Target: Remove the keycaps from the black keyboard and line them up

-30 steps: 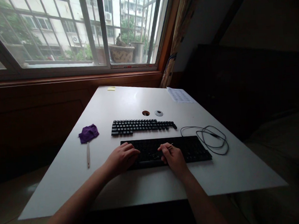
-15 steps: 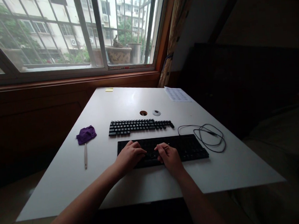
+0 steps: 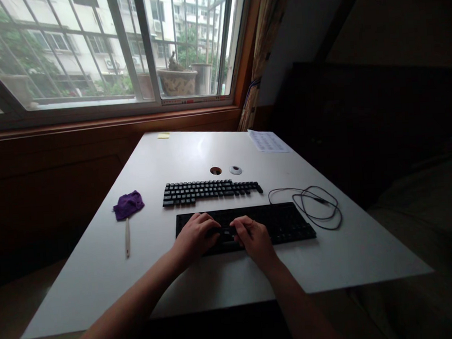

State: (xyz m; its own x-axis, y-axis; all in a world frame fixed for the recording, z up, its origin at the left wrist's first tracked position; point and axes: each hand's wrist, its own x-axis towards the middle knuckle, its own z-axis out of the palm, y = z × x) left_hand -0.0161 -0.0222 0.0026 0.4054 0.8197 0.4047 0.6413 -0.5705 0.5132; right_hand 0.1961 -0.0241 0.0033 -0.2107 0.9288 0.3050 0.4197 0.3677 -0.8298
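A black keyboard base (image 3: 287, 224) lies across the near half of the desk, with its keycaps off over much of its dark surface. My left hand (image 3: 197, 233) rests over its left part, fingers curled and thumb tucked in close to them. Just to the right, my right hand (image 3: 253, 235) is closed in a pinch over the middle, its fingertips turned toward the left hand. Something small and dark shows between the two sets of fingertips, too dim to name. Behind the base, many loose black keycaps (image 3: 212, 189) stand in keyboard-like rows.
On the left of the white desk (image 3: 351, 253) lies a brush-like tool with a pale handle (image 3: 127, 238) and purple cloth (image 3: 128, 204) over its head. A black cable (image 3: 339, 210) coils at right. Behind are a cable hole (image 3: 216, 170), its round cover (image 3: 236, 170) and printed paper (image 3: 268, 141).
My right hand has shifted slightly left, closer to the left hand. My left thumb and fingers have moved a little over the base. The view has tilted very slightly.
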